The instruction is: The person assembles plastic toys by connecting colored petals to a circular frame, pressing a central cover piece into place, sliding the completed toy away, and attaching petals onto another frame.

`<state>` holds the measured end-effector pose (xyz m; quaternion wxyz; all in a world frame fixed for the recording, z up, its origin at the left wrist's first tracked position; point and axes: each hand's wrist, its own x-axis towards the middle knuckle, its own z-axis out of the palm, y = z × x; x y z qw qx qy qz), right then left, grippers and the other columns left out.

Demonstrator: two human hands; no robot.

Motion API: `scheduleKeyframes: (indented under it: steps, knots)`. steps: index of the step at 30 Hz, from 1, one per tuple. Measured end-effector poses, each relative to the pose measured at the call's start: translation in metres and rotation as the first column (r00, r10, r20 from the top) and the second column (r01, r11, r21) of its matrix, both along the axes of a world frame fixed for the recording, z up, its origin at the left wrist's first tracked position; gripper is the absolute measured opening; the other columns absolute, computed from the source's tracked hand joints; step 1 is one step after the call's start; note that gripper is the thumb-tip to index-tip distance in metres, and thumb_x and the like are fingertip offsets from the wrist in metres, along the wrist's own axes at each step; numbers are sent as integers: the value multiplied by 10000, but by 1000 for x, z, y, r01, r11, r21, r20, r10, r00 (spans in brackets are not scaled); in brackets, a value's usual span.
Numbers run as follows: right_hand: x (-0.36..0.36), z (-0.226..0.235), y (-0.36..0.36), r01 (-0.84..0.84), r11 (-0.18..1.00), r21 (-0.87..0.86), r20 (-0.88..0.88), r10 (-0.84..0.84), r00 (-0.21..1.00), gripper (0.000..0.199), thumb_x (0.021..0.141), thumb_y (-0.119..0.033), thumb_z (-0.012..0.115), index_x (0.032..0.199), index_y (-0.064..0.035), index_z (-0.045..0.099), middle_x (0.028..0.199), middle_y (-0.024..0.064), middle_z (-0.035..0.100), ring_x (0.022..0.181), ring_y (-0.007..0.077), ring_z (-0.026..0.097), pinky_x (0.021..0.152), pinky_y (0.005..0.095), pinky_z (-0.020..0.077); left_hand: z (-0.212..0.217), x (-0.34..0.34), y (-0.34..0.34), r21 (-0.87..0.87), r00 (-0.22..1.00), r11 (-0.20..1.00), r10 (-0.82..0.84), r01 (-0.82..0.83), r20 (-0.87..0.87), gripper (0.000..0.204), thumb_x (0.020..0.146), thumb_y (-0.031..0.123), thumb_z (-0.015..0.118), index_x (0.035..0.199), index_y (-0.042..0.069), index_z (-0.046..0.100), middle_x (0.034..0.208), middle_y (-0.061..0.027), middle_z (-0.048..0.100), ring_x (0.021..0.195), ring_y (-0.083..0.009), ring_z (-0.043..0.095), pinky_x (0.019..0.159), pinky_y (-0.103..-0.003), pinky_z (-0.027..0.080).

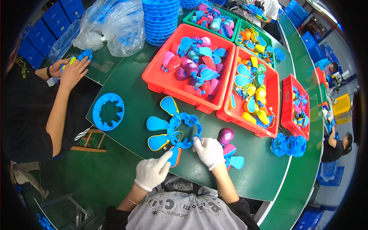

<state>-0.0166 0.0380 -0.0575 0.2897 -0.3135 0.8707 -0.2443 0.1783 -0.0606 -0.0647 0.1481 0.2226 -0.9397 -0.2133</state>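
A worker in white gloves is fitting paddle-shaped plastic pieces onto a blue toothed ring point(186, 129) lying on the green surface point(130, 92) just in front of them. The left hand point(152, 172) is pinching an orange-backed blue paddle point(175, 156) at the ring's lower edge, fingers closed on it; the right hand point(209, 152) is pressing down on the ring's right side, fingers curled over its rim. Three yellow-edged paddles point(158, 123) are already fanning out from the ring's left side, while the slots toward the right are standing open, so the job appears to be less than half done. A purple piece point(225, 136) and more blue parts are waiting just beside the right hand. Beyond, red bins point(153, 82) are holding heaps of coloured parts. To the left, a bare ring point(108, 111) is lying untouched near a co-worker's hands point(73, 71).
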Motion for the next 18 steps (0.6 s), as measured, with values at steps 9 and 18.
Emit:
scheduleKeyframes:
  steps: [9, 18]
  knots:
    - [0, -1, 0, -25, 999, 32, 19, 25, 1000, 521, 900, -428, 414, 584, -106, 674, 583, 130, 615, 633, 329, 630, 665, 398, 492, -1, 1, 1, -4, 987, 997, 78, -79, -141, 171, 781, 155, 624, 948, 179, 655, 505, -47, 559, 433, -219, 561, 425, -347, 438]
    - [0, -5, -2, -38, 999, 32, 56, 36, 998, 525, 904, -428, 393, 599, -103, 671, 625, 137, 627, 676, 341, 628, 702, 403, 484, -4, 3, -2, 21, 995, 995, 94, -93, -39, 102, 775, 160, 631, 863, 200, 662, 528, -39, 574, 459, -214, 580, 433, -343, 451]
